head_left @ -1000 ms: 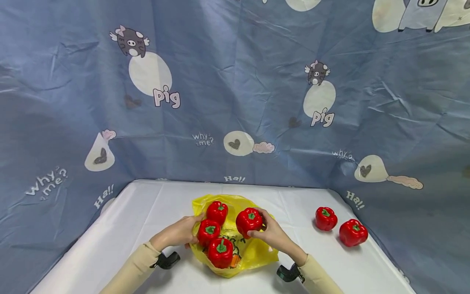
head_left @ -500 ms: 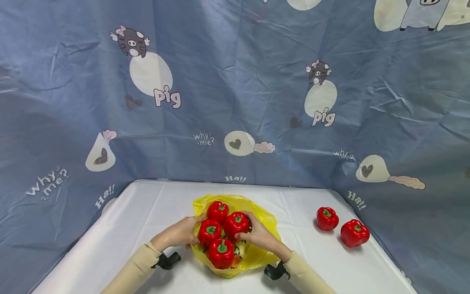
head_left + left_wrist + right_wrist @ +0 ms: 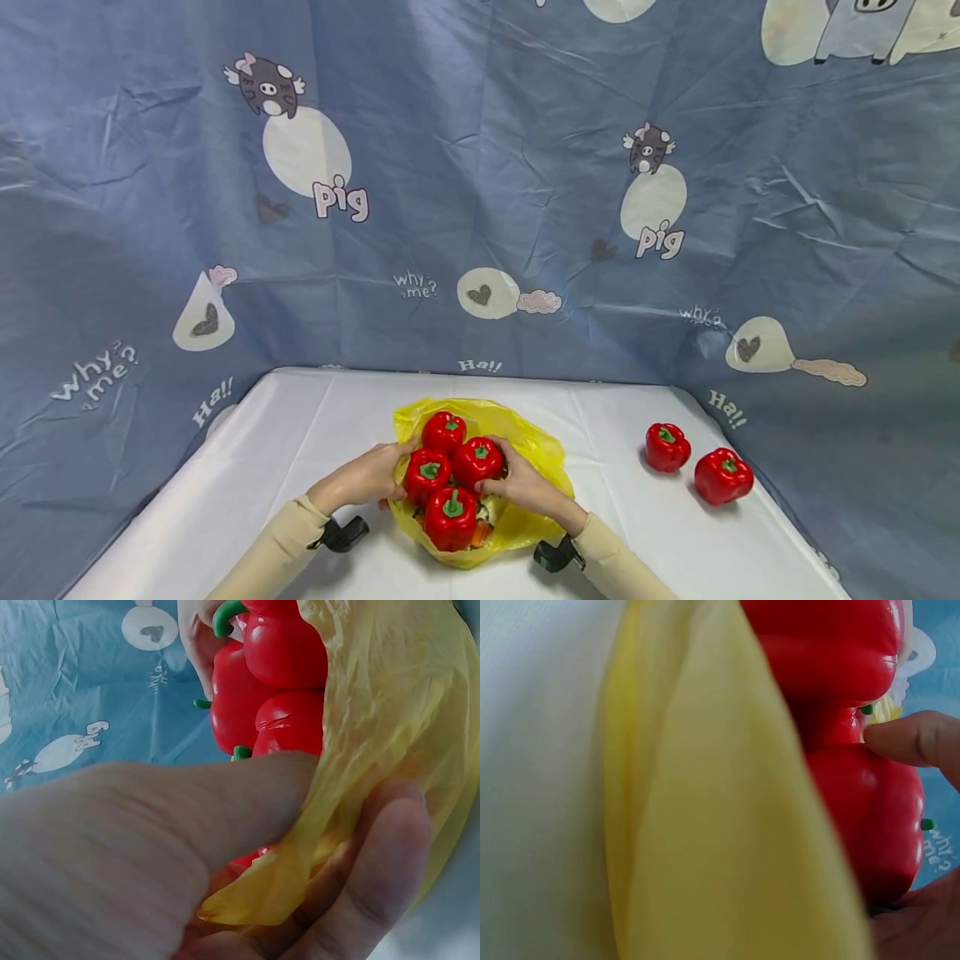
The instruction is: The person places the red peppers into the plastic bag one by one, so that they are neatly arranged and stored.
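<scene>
A yellow plastic bag (image 3: 528,525) lies spread on the white table with several red bell peppers in it. My left hand (image 3: 369,477) grips the bag's left edge; the left wrist view shows the yellow film (image 3: 281,881) between thumb and fingers. My right hand (image 3: 527,483) holds a red bell pepper (image 3: 477,461) by its right side, thumb in front and fingers behind. This pepper sits close against the others: one at the back (image 3: 444,431), one at the left (image 3: 426,479) and one in front (image 3: 451,521). In the right wrist view the bag's side hides part of the held pepper (image 3: 874,817).
Two more red bell peppers, one farther back (image 3: 667,447) and one nearer the edge (image 3: 723,477), lie at the right of the white table (image 3: 600,433). A blue curtain (image 3: 420,208) with pig prints hangs round the table's back and sides.
My right hand has moved left with its pepper, from over the bag's right part to beside the other peppers. The left hand has stayed at the bag's edge.
</scene>
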`<state>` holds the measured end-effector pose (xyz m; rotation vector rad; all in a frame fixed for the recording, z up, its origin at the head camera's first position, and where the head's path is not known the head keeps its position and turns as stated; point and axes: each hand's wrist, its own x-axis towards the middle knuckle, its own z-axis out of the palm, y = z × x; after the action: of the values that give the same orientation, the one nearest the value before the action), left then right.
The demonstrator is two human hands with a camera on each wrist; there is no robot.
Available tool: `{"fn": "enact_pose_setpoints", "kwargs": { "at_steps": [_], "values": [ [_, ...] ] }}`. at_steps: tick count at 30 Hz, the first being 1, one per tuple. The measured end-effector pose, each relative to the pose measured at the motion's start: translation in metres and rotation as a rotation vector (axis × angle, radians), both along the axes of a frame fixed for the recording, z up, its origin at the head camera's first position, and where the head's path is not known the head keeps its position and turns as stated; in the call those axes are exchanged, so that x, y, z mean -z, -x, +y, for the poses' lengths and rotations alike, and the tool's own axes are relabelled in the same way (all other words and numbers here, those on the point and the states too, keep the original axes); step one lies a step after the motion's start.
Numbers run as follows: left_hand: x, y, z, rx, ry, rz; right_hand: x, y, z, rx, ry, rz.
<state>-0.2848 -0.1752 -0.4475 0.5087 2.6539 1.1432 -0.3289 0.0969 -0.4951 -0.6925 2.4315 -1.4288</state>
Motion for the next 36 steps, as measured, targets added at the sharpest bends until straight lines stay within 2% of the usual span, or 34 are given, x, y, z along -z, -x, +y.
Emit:
{"fn": "enact_pose_setpoints", "kwargs": {
  "at_steps": [11, 27, 36],
  "values": [
    [0.001, 0.0, 0.0, -0.004, -0.002, -0.012, 0.002, 0.001, 0.003, -0.003, 0.025, -0.021],
    [0.001, 0.002, 0.0, 0.021, -0.001, 0.004, -0.001, 0.001, 0.011, -0.018, 0.063, -0.023],
    [0.002, 0.001, -0.001, 0.027, -0.003, 0.013, -0.006, -0.003, 0.025, -0.023, 0.062, 0.023]
  ]
}}
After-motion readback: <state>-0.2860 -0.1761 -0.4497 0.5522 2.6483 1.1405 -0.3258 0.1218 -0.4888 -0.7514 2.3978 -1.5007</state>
